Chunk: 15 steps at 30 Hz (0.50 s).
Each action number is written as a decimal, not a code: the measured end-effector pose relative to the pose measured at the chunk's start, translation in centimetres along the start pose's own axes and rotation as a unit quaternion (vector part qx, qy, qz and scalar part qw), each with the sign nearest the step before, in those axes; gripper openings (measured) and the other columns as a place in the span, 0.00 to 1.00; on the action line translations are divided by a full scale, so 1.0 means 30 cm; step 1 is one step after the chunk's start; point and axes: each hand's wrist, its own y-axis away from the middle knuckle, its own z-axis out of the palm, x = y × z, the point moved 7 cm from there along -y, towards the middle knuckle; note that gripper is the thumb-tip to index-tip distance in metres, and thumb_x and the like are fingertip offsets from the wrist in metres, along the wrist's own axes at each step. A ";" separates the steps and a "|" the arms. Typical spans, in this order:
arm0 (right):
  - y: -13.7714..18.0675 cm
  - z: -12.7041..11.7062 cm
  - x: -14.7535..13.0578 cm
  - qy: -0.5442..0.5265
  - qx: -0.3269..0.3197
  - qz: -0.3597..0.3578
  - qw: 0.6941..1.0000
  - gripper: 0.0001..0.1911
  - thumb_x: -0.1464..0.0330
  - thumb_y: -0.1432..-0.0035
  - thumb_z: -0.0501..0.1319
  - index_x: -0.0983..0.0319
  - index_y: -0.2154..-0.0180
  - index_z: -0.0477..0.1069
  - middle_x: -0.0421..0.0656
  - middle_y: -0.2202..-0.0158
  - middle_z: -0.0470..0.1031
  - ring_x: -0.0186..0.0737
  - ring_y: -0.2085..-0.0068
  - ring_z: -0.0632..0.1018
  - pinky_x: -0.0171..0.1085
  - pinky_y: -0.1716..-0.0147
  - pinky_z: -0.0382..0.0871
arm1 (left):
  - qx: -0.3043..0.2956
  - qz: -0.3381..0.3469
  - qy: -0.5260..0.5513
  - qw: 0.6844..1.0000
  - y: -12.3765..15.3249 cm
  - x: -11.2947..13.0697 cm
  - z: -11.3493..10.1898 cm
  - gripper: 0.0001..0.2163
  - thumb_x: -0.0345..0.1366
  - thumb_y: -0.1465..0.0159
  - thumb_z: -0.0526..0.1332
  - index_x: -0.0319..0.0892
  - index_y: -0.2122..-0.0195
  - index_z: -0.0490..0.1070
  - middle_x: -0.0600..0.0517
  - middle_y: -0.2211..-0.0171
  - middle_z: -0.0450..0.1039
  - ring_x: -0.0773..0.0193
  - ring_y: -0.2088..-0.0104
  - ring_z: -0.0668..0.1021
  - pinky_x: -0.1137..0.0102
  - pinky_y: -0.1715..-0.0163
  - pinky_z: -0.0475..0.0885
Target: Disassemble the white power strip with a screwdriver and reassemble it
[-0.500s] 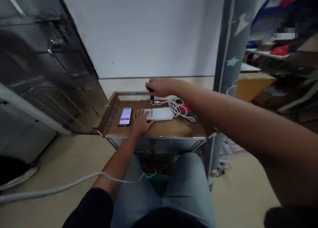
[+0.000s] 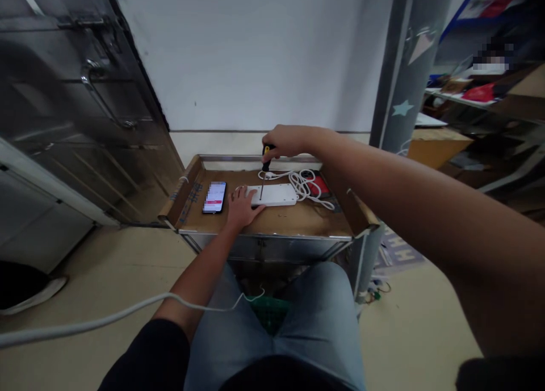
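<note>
A white power strip (image 2: 276,194) lies on a low cardboard-lined table (image 2: 272,223). My left hand (image 2: 240,205) rests flat on the strip's left end, fingers spread. My right hand (image 2: 284,141) is closed round the handle of a screwdriver (image 2: 264,172) with a yellow and black grip. The screwdriver stands nearly upright with its tip on the strip's top face. The strip's white cord (image 2: 302,184) lies coiled just behind it to the right.
A phone (image 2: 214,197) with a lit screen lies left of the strip. A red object (image 2: 320,185) sits under the coiled cord. A metal door (image 2: 80,101) stands at left, a grey pillar (image 2: 404,79) and cluttered shelves at right. A white cable (image 2: 128,311) crosses my lap.
My right hand has shifted slightly right and the screwdriver's handle now shows yellow. The view has moved a little; my left hand stays on the strip.
</note>
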 end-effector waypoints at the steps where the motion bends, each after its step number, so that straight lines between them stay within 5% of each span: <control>1: 0.000 0.001 0.005 -0.002 0.005 0.008 1.000 0.20 0.56 0.36 0.67 0.66 0.54 0.80 0.46 0.65 0.81 0.35 0.66 0.76 0.37 0.60 0.66 | 0.001 0.000 0.000 1.000 0.000 0.000 -0.001 0.32 0.62 0.29 0.56 0.50 0.31 0.67 0.43 0.26 0.63 0.44 0.26 0.63 0.45 0.28 0.58; 7: -0.009 0.014 0.016 -0.006 0.064 0.090 0.994 0.32 0.45 0.37 0.63 0.69 0.55 0.82 0.55 0.60 0.81 0.46 0.57 0.80 0.41 0.56 0.71 | 0.002 0.000 0.001 1.000 0.000 -0.001 0.000 0.32 0.62 0.29 0.56 0.50 0.31 0.67 0.42 0.26 0.62 0.43 0.26 0.63 0.45 0.27 0.58; 15: 0.011 0.021 0.025 -0.023 0.141 0.195 0.970 0.31 0.48 0.37 0.60 0.68 0.49 0.80 0.59 0.52 0.80 0.53 0.49 0.80 0.46 0.48 0.74 | 0.005 -0.003 0.002 1.000 -0.003 -0.005 0.005 0.32 0.62 0.30 0.56 0.50 0.31 0.67 0.42 0.26 0.63 0.42 0.27 0.64 0.44 0.28 0.59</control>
